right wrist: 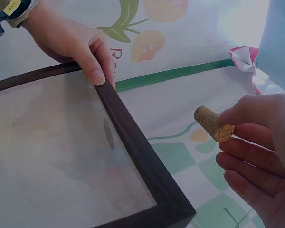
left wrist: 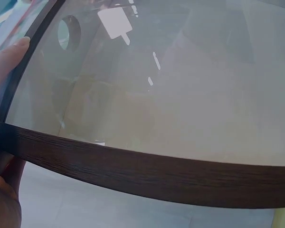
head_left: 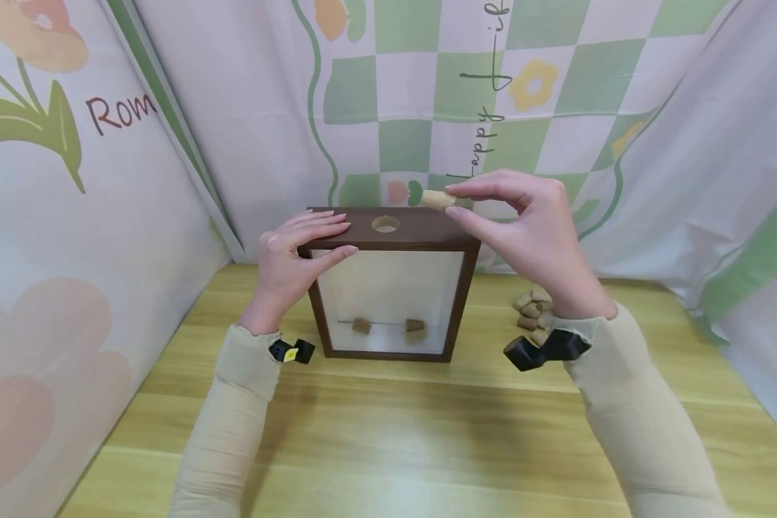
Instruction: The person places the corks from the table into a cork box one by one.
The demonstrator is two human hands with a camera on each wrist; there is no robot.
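Note:
A dark brown wooden shadow box frame (head_left: 395,356) with a clear front stands upright on the table, and a round hole (head_left: 385,224) opens in its top edge. My left hand (head_left: 301,252) holds the frame's upper left corner, thumb at the front edge and fingers over the top. Between thumb and fingertips, my right hand (head_left: 524,226) pinches a wine cork (right wrist: 213,124), just above the right part of the frame's top and apart from the hole. Inside the frame, one cork (head_left: 361,326) lies at the bottom left and another cork (head_left: 414,326) at the bottom right.
A small pile of corks (head_left: 529,311) lies on the wooden table (head_left: 388,432) to the right of the frame, partly hidden by my right wrist. Behind the frame hangs a green and white checked curtain (head_left: 404,90). Printed cloth (head_left: 52,237) covers the left side.

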